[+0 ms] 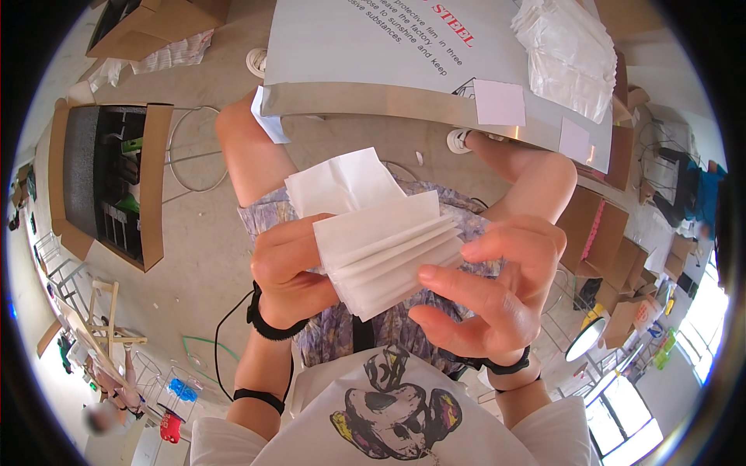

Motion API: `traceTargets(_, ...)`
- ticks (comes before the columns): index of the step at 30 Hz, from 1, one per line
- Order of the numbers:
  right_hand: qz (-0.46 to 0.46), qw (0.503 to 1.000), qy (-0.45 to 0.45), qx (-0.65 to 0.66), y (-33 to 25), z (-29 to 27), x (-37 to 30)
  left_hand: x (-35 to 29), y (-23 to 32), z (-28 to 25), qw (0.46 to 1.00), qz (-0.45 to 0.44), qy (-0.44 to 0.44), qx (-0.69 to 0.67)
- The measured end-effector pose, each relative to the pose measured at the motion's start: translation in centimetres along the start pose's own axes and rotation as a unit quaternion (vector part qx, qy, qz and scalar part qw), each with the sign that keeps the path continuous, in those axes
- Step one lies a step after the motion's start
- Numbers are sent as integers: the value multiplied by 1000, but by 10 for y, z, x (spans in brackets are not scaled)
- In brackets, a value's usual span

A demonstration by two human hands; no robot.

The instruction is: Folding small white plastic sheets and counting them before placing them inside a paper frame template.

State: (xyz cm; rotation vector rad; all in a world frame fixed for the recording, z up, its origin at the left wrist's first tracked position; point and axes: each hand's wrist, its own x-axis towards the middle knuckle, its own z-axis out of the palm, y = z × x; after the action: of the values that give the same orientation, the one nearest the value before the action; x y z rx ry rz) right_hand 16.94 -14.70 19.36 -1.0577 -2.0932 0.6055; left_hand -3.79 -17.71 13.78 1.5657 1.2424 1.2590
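Table edge [365,99]: I see room between it and papers [388,252].
Papers: white, fanned.
Left hand [289,268]: clamped on papers.
Right hand [505,291]: fingers apart beside papers.

Bright windows [703,314] overlook a grey floor [198,252].

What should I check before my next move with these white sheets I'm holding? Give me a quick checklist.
1. Left hand has a grip on the white sheets: ok, fingers closed around their left side.
2. Right hand not grasping anything: ok, thumb and fingers are spread.
3. Right fingertips touching the sheets: cannot tell, they overlap the right edge in this view.
4. Sheet edges lined up: not ok, the layers fan apart.
5. Number of sheets known: cannot tell, the layers overlap.
6. Plastic pile on the table: ok, it lies at the right side.
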Motion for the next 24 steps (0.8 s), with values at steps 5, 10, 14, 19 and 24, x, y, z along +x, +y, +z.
traceTargets(5, -12, 1000, 2, -4, 1, -1, 0, 0, 1, 0, 1000, 0, 1, -1)
traceTargets(10, -30, 999, 15, -4, 2, 1, -1, 0, 1, -1, 1000, 0, 10, 7)
traceTargets(14, -32, 999, 2, -8, 2, -1, -2, 0, 1, -2, 1000, -12, 12, 4)
traceTargets(19, -52, 999, 11, 11, 5, 0, -2, -1, 2, -2, 1000, -18, 4, 4)
traceTargets(24, -8, 1000, -1, -8, 0, -3, 3, -3, 2, -2, 1000, -20, 4, -11)
